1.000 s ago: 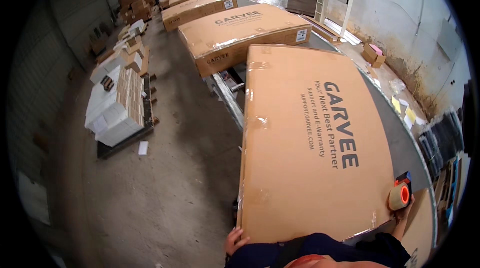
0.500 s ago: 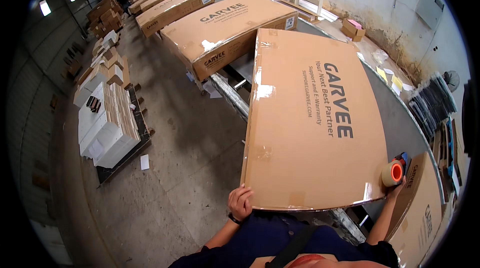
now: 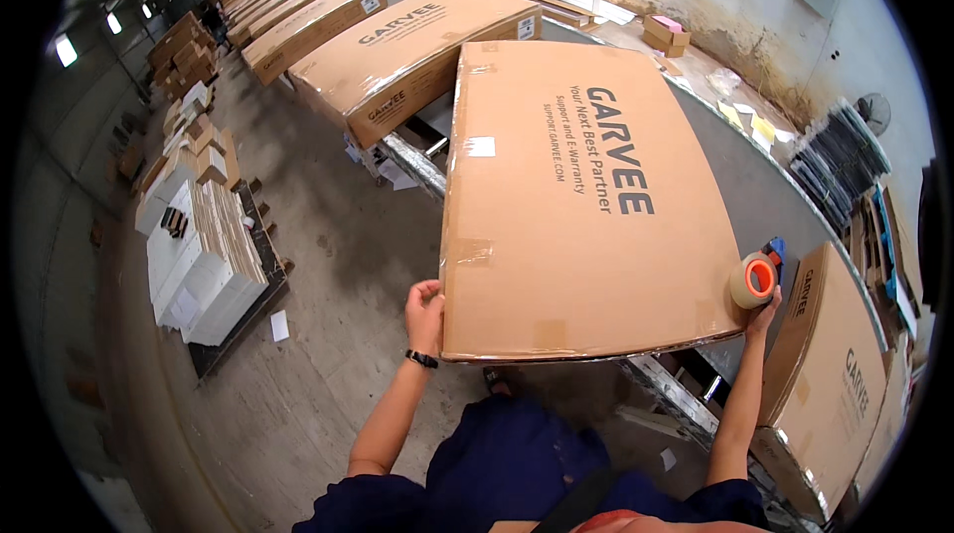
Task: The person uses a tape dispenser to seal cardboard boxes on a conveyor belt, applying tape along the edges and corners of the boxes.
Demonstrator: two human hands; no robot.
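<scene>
A large flat cardboard box [image 3: 556,275] lies in front of me at an angle on a grey conveyor [image 3: 708,136]. Clear tape shines along its edges, and a small white label sits near its left side. My left hand [image 3: 424,319], with a dark band on the wrist, grips the box's left edge by the near corner, fingers curled in against it. At the near right corner my right hand [image 3: 764,316] is closed on a tape dispenser [image 3: 757,278] with a roll of tape on an orange core. That hand's fingers are partly hidden behind the roll.
Another large box [image 3: 407,46] lies just beyond, with several more in a row behind. Boxes lean at my right [image 3: 825,364]. White boards are stacked on a pallet [image 3: 214,265] at the left. A fan [image 3: 873,113] and bundled dark panels [image 3: 840,160] stand by the right wall.
The box's near edge now sits farther from my body, and both arms reach out more. My left hand has shifted from the near corner up the left side. The whole view has shifted.
</scene>
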